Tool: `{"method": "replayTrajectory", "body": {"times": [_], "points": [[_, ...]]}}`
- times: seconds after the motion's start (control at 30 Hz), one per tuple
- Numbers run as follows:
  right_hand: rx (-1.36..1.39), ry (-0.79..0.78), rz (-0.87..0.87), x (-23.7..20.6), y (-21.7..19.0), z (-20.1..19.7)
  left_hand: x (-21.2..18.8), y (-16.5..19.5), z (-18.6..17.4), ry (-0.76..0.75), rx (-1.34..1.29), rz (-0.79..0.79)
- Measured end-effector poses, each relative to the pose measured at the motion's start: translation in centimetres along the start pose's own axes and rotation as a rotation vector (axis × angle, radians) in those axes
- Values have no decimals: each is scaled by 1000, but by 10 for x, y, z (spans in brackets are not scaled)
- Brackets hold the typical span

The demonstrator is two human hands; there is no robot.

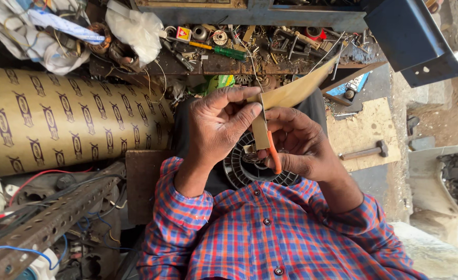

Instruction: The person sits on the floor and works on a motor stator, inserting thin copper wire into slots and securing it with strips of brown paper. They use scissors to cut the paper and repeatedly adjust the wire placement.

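Note:
My left hand [218, 124] pinches a folded strip of tan paper [294, 91] between thumb and fingers. The strip runs up and to the right from my hands. My right hand [301, 148] grips small scissors with an orange handle [274, 155], their blades at the lower end of the paper. Both hands are close together above a round black finned motor part [249, 168] that rests on my lap. My sleeves are red and blue plaid.
A big roll of tan printed paper [58, 119] lies at the left. Behind the hands is a bench [224, 65] crowded with a green screwdriver [224, 51], small metal parts and a white plastic bag [136, 28]. A hammer [366, 152] lies on a wooden board at the right. A slotted metal angle [47, 223] and wires sit lower left.

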State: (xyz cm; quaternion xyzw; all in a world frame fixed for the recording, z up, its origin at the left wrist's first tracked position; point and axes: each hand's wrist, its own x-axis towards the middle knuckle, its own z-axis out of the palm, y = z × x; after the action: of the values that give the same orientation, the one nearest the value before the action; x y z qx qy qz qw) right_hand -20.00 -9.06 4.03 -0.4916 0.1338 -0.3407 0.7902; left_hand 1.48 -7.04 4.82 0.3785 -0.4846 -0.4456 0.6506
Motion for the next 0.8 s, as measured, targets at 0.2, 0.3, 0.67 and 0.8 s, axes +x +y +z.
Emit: {"method": "replayTrajectory", "body": {"times": [0.2,0.3,0.67,0.8], "points": [[17,-3,31,-2,6,-4,0,3,0,-7,-6,-24],[34,-18,6,-1,9,-4,2,4,-1,3,-89,-31],[7,-38,67,4,19,-1,-26,-11,14,27,-71,-237],[-116,1,106,5,16,4,-24,-19,9,0,-164,-235]]}}
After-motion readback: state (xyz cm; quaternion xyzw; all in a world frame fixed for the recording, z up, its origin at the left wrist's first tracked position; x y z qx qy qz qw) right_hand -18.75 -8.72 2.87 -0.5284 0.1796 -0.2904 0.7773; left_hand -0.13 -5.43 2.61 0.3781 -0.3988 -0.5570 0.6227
